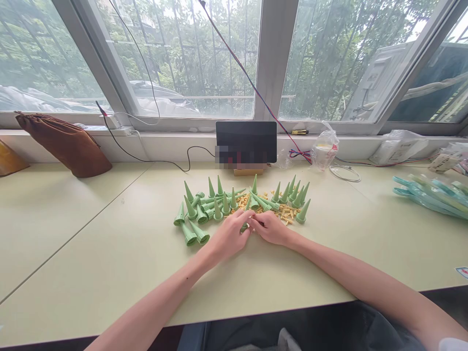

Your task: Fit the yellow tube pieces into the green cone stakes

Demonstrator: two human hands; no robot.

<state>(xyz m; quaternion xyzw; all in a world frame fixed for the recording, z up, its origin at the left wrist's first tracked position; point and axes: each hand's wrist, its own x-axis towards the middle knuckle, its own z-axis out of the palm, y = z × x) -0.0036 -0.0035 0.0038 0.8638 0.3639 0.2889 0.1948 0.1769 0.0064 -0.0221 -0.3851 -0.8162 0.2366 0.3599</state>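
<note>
Several green plastic cones (204, 207) lie and stand in a heap on the pale table (109, 253), mixed with small yellow pieces (283, 210). My left hand (228, 236) and my right hand (270, 227) meet at the near edge of the heap. Both have their fingers pinched together around one green cone (244, 226), most of which is hidden between them. Some cones stand upright on their wide ends; others lie on their sides.
A dark screen (246, 141) stands on a small block behind the heap. A brown bag (66, 144) lies at the far left. A plastic bag with a cup (324, 148), cables and teal packets (431, 195) sit at the right. Windows run along the back.
</note>
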